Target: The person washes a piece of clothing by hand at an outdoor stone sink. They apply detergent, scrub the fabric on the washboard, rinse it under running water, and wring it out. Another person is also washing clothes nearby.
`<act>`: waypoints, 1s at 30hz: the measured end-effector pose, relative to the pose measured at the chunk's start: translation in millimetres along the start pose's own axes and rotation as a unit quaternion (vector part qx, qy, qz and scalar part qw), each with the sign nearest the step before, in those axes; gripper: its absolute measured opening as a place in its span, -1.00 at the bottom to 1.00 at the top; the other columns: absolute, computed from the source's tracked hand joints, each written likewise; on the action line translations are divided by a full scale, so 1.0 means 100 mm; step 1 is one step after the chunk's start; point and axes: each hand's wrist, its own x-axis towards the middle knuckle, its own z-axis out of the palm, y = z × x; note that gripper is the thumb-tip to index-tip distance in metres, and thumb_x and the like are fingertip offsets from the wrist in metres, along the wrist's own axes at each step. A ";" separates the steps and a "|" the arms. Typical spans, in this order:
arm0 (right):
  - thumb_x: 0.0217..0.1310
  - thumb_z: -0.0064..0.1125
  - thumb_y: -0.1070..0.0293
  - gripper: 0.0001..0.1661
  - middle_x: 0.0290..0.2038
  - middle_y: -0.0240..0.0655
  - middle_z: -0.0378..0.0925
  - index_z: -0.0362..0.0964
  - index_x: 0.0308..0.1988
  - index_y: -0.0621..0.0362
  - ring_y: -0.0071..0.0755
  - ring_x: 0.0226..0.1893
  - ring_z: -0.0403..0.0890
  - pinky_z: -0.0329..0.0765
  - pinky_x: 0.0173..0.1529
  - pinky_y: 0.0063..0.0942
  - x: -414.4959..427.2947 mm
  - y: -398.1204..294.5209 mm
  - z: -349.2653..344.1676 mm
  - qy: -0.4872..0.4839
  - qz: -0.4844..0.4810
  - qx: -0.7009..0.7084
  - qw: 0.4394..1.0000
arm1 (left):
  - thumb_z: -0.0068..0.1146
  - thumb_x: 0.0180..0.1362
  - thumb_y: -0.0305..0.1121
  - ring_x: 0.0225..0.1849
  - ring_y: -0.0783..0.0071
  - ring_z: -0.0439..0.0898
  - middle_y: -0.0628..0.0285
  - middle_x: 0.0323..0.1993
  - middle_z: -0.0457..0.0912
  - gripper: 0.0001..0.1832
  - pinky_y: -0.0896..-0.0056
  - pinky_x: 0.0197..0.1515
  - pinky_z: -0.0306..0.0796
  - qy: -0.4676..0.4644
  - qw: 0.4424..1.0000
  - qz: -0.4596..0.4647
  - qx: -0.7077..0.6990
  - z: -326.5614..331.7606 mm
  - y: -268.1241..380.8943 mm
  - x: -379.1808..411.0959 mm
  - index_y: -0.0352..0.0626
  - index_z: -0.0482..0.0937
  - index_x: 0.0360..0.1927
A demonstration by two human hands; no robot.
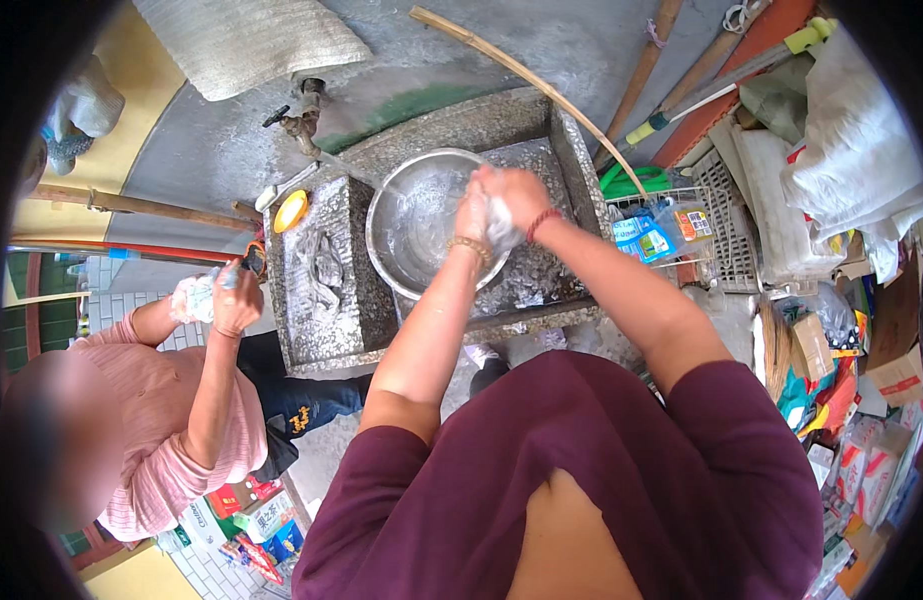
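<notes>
Over the right side of a round metal basin [424, 217], my two hands are together on a wet, whitish cloth [500, 223]. My left hand [473, 214], with a beaded bracelet at its wrist, closes on the cloth from the left. From the right my right hand [515, 196], wearing a red cord bracelet, grips it too. The basin stands in a speckled stone sink [581, 172] and holds some water. A thin stream runs towards it from a brass tap [304, 131]. Another wet cloth [324, 277] lies on the ribbed stone slab to the left.
At the left a person in pink [176, 405] holds a pale cloth [198, 294]. A yellow dish [291, 211] and a brush [277, 191] lie at the slab's back corner. Right of the sink stand a wire basket [664, 259] with detergent packs and a broom [775, 345]. A bent bamboo strip [536, 66] arches above.
</notes>
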 end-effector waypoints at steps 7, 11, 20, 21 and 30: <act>0.15 -0.27 -0.01 -0.49 -0.40 -0.04 0.49 0.50 -0.45 0.13 -0.06 -0.36 0.52 0.41 -0.22 -0.25 0.26 0.33 -0.04 -0.036 0.060 -0.023 0.997 | -0.20 0.14 0.01 -0.33 0.29 0.50 0.16 -0.36 0.52 -0.52 0.28 -0.18 0.37 0.078 0.994 0.008 0.074 -0.03 -0.28 0.12 -0.28 0.46 -0.29; 0.15 -0.26 0.03 -0.51 -0.42 -0.06 0.50 0.49 -0.48 0.13 -0.03 -0.35 0.50 0.40 -0.21 -0.24 -0.12 0.01 0.28 -0.023 -0.093 -0.019 0.995 | -0.19 0.11 0.06 -0.21 0.30 0.47 0.06 -0.26 0.51 -0.42 0.35 -0.13 0.33 -0.076 0.990 -0.097 -0.065 -0.43 -0.10 0.24 -0.36 0.43 -0.17; 0.17 -0.15 0.05 -0.53 -0.52 -0.19 0.46 0.41 -0.46 0.27 -0.29 -0.45 0.45 0.34 -0.29 -0.45 0.18 0.54 -0.28 0.116 0.042 0.134 0.983 | -0.20 0.19 -0.14 0.02 0.44 0.32 0.13 -0.02 0.39 -0.53 0.52 0.09 0.11 0.011 0.980 0.155 0.125 -0.31 0.27 0.10 -0.31 0.33 0.01; 0.14 -0.07 0.08 -0.57 -0.50 -0.28 0.46 0.40 -0.48 0.26 -0.37 -0.43 0.45 0.35 -0.27 -0.49 0.07 0.55 -0.34 0.078 0.030 0.210 0.974 | -0.12 0.13 -0.08 0.16 0.35 0.18 0.19 0.13 0.25 -0.45 0.22 0.18 0.00 0.027 0.994 0.076 0.073 -0.27 0.40 0.02 -0.19 0.22 0.13; 0.09 0.06 0.15 -0.31 0.00 -0.24 0.22 -0.07 0.15 0.00 -0.35 -0.16 0.42 0.48 -0.20 -0.38 -0.19 0.25 -0.43 -0.139 0.145 0.328 0.923 | -0.11 -0.04 -0.34 -0.13 0.22 0.40 0.08 -0.36 0.46 -0.87 0.16 0.01 0.24 -0.160 0.925 0.067 -0.339 -0.37 0.49 0.06 -0.18 0.36 -0.50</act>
